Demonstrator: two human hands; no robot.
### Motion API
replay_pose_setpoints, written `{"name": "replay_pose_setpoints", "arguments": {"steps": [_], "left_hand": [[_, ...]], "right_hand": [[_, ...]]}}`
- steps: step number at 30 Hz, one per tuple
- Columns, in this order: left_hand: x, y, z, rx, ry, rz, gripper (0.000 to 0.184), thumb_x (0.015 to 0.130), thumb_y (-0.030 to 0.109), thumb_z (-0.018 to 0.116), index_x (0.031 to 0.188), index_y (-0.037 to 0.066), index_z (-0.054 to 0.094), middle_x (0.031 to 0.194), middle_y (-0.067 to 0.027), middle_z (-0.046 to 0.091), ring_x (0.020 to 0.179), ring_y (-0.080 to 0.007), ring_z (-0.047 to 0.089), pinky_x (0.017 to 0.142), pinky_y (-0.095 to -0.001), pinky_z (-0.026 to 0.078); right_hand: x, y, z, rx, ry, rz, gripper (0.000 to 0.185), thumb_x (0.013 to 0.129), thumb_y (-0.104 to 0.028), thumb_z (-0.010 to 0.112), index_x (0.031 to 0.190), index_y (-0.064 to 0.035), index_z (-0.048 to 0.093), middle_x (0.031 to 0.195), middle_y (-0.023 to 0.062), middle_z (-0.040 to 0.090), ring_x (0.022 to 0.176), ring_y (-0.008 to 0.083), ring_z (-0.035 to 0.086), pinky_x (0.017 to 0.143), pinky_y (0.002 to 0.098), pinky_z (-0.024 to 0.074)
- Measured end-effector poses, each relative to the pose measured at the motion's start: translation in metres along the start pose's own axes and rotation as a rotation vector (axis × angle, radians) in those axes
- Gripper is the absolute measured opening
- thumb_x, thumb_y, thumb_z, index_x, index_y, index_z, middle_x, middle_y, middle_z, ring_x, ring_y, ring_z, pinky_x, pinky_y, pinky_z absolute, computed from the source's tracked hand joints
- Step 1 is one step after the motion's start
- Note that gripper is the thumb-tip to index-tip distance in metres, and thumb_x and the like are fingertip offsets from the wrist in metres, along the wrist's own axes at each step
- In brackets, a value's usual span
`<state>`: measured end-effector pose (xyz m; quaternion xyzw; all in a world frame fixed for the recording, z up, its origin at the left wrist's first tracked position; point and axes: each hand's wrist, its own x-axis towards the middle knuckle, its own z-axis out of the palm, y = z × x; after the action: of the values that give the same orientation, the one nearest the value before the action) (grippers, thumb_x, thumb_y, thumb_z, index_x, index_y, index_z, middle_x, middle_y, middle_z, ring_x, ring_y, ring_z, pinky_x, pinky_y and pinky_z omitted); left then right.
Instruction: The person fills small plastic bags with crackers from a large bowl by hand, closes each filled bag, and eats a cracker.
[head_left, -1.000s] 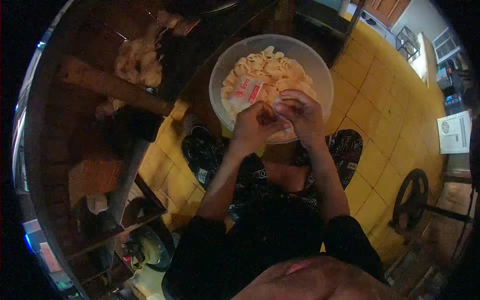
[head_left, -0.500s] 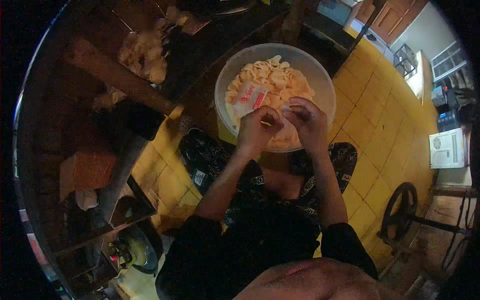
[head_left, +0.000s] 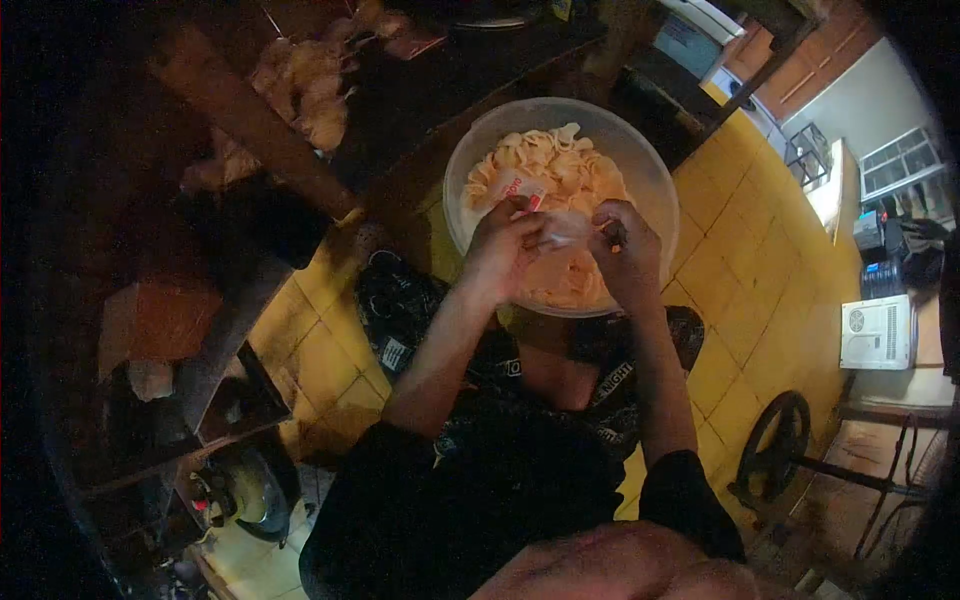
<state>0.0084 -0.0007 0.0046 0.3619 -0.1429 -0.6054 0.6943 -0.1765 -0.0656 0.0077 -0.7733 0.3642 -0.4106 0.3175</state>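
Observation:
Between my two hands a small clear plastic bag (head_left: 566, 230) is stretched over a large round translucent tub. My left hand (head_left: 497, 255) is closed, pinching one side of the plastic. My right hand (head_left: 632, 258) has its fingers curled in at the plastic's other side. Pale orange chips or crackers (head_left: 590, 175) fill much of the tub (head_left: 660, 165). On top of them lies a white packet with red print (head_left: 520, 187), partly covered by my left fingers.
Yellow floor tiles (head_left: 745, 230) surround the tub on the right. A dark wooden bench (head_left: 470, 95) runs behind it. A wheel on a metal frame (head_left: 775, 445) stands at lower right, a white appliance (head_left: 877, 333) farther up. At lower left is a gas cylinder (head_left: 250, 495).
My hands have moved slightly apart, and the clear plastic now shows stretched between them. My left hand covers more of the printed packet. The whole view has shifted a little.

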Motion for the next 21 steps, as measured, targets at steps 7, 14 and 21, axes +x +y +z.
{"name": "replay_pose_setpoints", "arguments": {"steps": [7, 14, 21], "left_hand": [[-0.006, 0.013, -0.008, 1.157, -0.012, 0.651, 0.027, 0.086, -0.006, 0.056, 0.109, 0.005, 0.050, 0.096, -0.0109, 0.055, 0.085, -0.0236, 0.062, 0.073, -0.0358, 0.051], [-0.002, 0.000, -0.010, 1.306, 0.001, 0.804, 0.021, 0.083, -0.007, 0.057, 0.101, 0.004, 0.057, 0.102, -0.0138, 0.055, 0.090, -0.0319, 0.063, 0.075, -0.0407, 0.053], [0.002, -0.004, -0.019, 1.375, -0.033, 0.861, 0.012, 0.084, -0.004, 0.056, 0.091, 0.004, 0.062, 0.101, -0.0114, 0.060, 0.086, -0.0306, 0.065, 0.074, -0.0405, 0.053]], "right_hand": [[0.073, 0.044, 0.011, -0.432, -0.396, -0.191, 0.033, 0.086, -0.016, 0.069, 0.118, -0.0093, 0.062, 0.116, 0.0112, 0.065, 0.100, 0.0241, 0.065, 0.088, 0.0379, 0.0511], [0.146, 0.054, 0.080, -0.930, -0.761, -0.583, 0.047, 0.091, -0.031, 0.060, 0.137, -0.0223, 0.054, 0.153, 0.0068, 0.037, 0.139, 0.0305, 0.038, 0.113, 0.0509, 0.0333], [0.158, 0.201, 0.098, 0.194, -0.620, -0.176, 0.065, 0.093, -0.033, 0.063, 0.150, -0.0250, 0.033, 0.153, 0.0081, 0.033, 0.140, 0.0275, 0.033, 0.115, 0.0527, 0.0305]]}}
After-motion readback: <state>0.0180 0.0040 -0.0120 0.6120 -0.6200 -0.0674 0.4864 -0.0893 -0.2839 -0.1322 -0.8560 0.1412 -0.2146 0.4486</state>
